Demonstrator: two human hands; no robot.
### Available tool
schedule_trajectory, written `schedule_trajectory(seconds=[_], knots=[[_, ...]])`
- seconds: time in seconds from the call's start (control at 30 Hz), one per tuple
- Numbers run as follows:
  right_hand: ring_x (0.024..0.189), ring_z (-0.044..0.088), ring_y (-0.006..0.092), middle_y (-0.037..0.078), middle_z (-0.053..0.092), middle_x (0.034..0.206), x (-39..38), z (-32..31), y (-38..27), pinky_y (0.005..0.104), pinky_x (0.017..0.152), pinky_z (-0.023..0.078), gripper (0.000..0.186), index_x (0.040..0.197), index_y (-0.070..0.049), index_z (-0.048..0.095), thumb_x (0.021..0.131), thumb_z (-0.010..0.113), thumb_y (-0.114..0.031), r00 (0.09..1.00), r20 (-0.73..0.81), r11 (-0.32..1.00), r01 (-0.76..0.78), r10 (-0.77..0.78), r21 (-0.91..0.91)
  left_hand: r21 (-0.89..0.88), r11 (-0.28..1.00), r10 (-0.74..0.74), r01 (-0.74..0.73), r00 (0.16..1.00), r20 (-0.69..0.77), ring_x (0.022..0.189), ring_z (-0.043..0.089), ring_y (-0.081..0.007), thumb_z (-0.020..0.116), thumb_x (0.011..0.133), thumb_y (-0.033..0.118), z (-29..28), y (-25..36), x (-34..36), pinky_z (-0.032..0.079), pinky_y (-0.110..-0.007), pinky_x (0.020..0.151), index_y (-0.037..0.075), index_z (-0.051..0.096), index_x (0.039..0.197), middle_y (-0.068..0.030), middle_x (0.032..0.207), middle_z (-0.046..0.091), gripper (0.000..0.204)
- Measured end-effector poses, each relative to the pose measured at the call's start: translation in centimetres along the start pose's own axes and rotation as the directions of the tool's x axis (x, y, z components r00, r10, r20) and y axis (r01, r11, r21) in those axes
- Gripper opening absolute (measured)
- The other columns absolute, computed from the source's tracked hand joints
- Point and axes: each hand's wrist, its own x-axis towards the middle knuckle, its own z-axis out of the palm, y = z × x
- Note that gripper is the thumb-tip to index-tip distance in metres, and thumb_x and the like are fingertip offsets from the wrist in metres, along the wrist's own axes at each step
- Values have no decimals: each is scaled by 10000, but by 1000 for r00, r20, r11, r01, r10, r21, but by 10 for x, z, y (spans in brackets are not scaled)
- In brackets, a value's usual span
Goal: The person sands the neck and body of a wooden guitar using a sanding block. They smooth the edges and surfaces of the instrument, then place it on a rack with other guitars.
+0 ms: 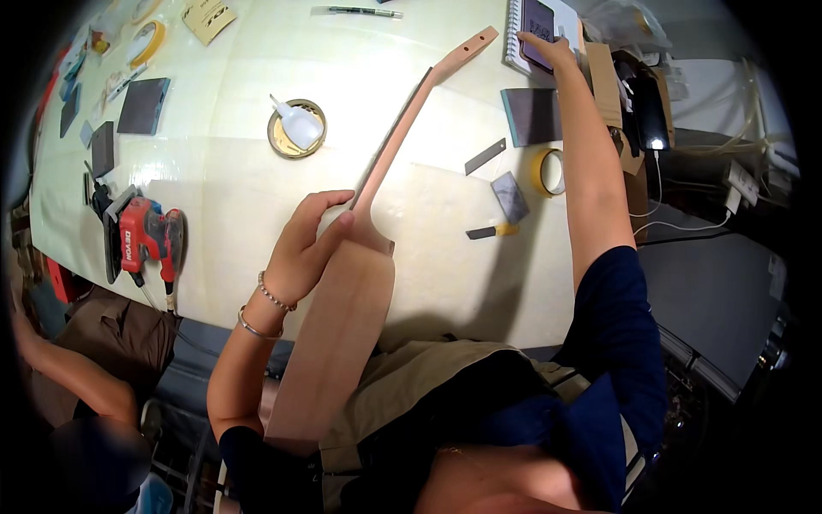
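Observation:
An unfinished wooden stringed instrument [334, 338] lies on its side from my lap onto the table, its slender neck [398, 137] angled up to a headstock with holes. My left hand [312, 240], with two bracelets at the wrist, grips it where neck meets body, thumb and fingers curved round the wood. My right arm reaches to the top right, where my right hand [548, 50] grips a dark phone [536, 21] over a spiral notebook [514, 47]. Below them lie a dark square pad [527, 116] and a yellow tape roll [539, 171].
A pale table [445, 291] holds a red sander [145, 236], a bottle in a tape ring [300, 126], small blades [485, 156], pads and tape. At right are a charging phone [651, 111], cables and a power strip [741, 180]. Another person's arm [86, 381] is at lower left.

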Motion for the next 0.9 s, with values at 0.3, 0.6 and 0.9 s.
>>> schedule_trajectory(seconds=[0.3, 0.6, 0.9], knots=[[1241, 419, 347, 255, 420, 1337, -67, -20, -18, 426, 999, 383, 1135, 1369, 47, 306, 561, 773, -601, 991, -72, 967, 130, -117, 220, -45, 995, -85, 84, 996, -7, 1064, 514, -163, 526, 932, 202, -5, 2, 3, 397, -289, 924, 2, 513, 1205, -98, 1136, 561, 339], [915, 504, 336, 128, 554, 997, -334, -8, 75, 418, 802, 421, 392, 901, -66, 575, 690, 762, -338, 863, -105, 844, 449, -495, -292, -251, 940, -196, 231, 968, 157, 1022, 546, -156, 585, 891, 259, -1, -14, 35, 422, -283, 906, -15, 400, 1320, -106, 1116, 582, 541], [940, 544, 283, 126, 542, 980, -358, 2, 66, 370, 844, 444, 395, 1100, -80, 579, 765, 693, -255, 916, -75, 879, 399, -394, 260, -311, 873, -318, 376, 922, 222, 871, 610, -178, 561, 885, 224, 16, -7, 54, 497, -282, 770, -57, 422, 1270, -95, 889, 622, 497]])
